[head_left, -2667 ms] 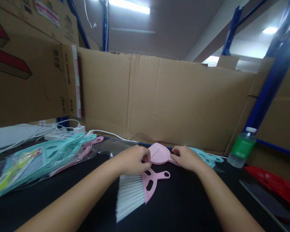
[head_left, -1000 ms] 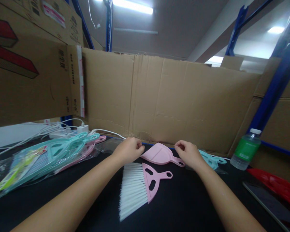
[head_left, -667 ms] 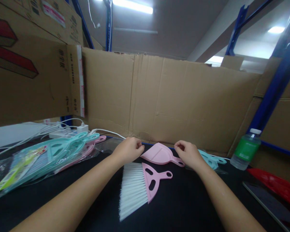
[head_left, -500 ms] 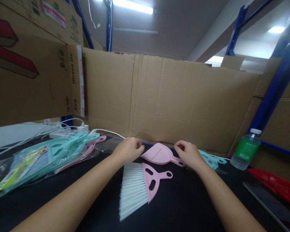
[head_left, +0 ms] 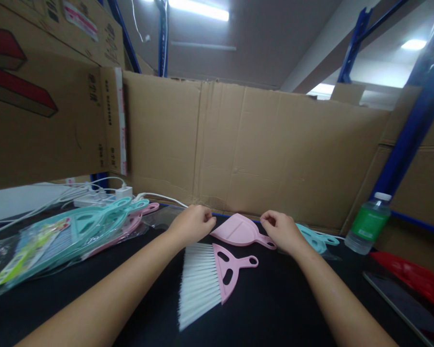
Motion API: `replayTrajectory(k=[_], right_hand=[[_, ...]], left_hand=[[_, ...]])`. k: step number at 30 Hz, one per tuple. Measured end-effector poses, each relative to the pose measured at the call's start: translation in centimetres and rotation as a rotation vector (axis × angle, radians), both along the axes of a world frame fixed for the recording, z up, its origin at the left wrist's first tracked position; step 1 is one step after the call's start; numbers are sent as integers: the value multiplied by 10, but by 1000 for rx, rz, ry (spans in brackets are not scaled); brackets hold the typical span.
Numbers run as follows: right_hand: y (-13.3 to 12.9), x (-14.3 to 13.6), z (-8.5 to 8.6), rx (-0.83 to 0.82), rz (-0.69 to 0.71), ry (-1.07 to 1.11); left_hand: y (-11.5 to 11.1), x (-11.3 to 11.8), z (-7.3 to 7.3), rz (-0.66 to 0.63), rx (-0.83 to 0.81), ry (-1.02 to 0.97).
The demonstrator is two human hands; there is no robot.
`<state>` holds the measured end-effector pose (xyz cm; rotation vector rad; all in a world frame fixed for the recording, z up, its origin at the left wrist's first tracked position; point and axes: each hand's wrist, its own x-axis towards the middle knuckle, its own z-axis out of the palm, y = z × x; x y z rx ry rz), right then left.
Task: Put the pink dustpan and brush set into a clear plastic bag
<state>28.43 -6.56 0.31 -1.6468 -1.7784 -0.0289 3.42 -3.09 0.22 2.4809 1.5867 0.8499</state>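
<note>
A pink dustpan (head_left: pixel 237 230) lies on the black tabletop between my two hands, its handle pointing right. Closer to me rests a small hand broom (head_left: pixel 228 272) with a pink head and white bristles fanned to the left. My left hand (head_left: pixel 193 224) is closed, fingers curled and nothing visible in it, just left of the dustpan's rim. Beside the dustpan's handle, my right hand (head_left: pixel 281 231) is curled with thumb and forefinger together, and no object shows in it. Neither hand grips the dustpan or the broom.
Packaged teal and pink dustpan sets (head_left: pixel 83 231) lie at the left, near a white power strip (head_left: pixel 94 196) with cables. Another teal set (head_left: pixel 316 238) is behind my right hand. A bottle (head_left: pixel 369 224), a phone (head_left: pixel 401 303) and a red item (head_left: pixel 415 279) sit at right. Cardboard (head_left: pixel 256 149) walls the back.
</note>
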Motion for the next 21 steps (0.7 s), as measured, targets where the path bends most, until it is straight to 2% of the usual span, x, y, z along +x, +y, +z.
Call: replayTrajectory(k=[21], right_hand=[[-1,0,0,-6,4,4]], left_hand=[[0,0,0,-5,4,7]])
